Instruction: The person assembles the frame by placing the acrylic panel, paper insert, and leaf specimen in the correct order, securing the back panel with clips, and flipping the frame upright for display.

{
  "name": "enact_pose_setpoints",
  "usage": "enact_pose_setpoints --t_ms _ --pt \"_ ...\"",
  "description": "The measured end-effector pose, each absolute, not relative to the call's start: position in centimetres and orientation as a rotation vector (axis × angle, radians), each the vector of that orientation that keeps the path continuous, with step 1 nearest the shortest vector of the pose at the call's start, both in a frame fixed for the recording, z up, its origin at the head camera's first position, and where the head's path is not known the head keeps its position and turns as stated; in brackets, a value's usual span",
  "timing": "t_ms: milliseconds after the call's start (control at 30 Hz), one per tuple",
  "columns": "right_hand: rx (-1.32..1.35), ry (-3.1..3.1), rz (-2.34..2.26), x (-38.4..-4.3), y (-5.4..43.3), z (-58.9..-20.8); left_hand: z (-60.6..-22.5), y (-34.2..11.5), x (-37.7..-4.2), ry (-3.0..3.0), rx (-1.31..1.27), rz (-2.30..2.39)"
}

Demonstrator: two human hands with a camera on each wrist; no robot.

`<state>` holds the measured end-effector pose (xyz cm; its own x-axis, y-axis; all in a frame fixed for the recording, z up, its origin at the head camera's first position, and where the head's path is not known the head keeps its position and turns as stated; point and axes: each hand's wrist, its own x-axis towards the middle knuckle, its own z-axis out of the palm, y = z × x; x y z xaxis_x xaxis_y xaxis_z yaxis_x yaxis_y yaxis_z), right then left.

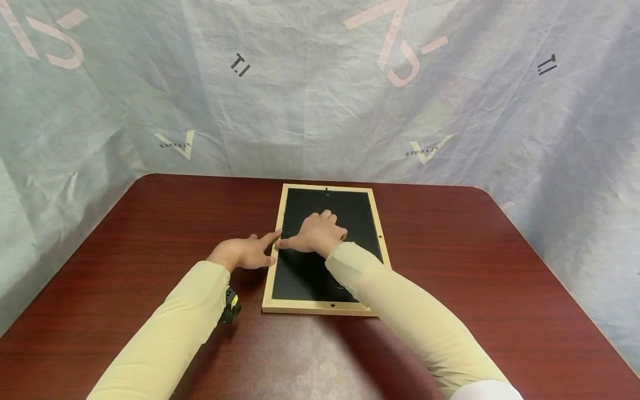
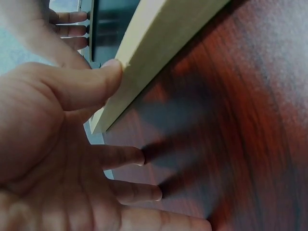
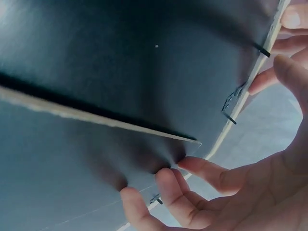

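A picture frame [image 1: 300, 307] of pale wood lies face down on the table, its black backing board [image 1: 300, 283] uppermost. My left hand [image 1: 244, 254] is at the frame's left side; in the left wrist view its thumb [image 2: 110, 77] touches the wooden edge and the other fingers extend over the tabletop. Across the board reaches my right hand [image 1: 319, 230], its fingertips [image 3: 130, 195] at the black surface and its thumb pointing to the left rim. Small dark metal tabs [image 3: 262, 49] stick out along the rim in the right wrist view. There, a pale-edged flap [image 3: 106, 119] crosses the board.
The red-brown wooden table [image 1: 175, 222] extends around the frame. A grey-white printed curtain [image 1: 280, 111] hangs behind it and along both sides. A black device [image 1: 230, 305] with a yellow patch is at my left wrist.
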<state>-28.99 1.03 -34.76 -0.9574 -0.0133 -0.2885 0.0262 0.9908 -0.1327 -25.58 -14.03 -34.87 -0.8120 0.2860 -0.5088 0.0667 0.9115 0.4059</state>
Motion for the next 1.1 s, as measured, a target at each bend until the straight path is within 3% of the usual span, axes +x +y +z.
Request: enact_pose_setpoints --t_ms 1100 --pt "-0.003 2.853 -0.251 -28.95 0.49 -35.09 -34.93 -13.96 -25.68 2.489 0.230 0.504"
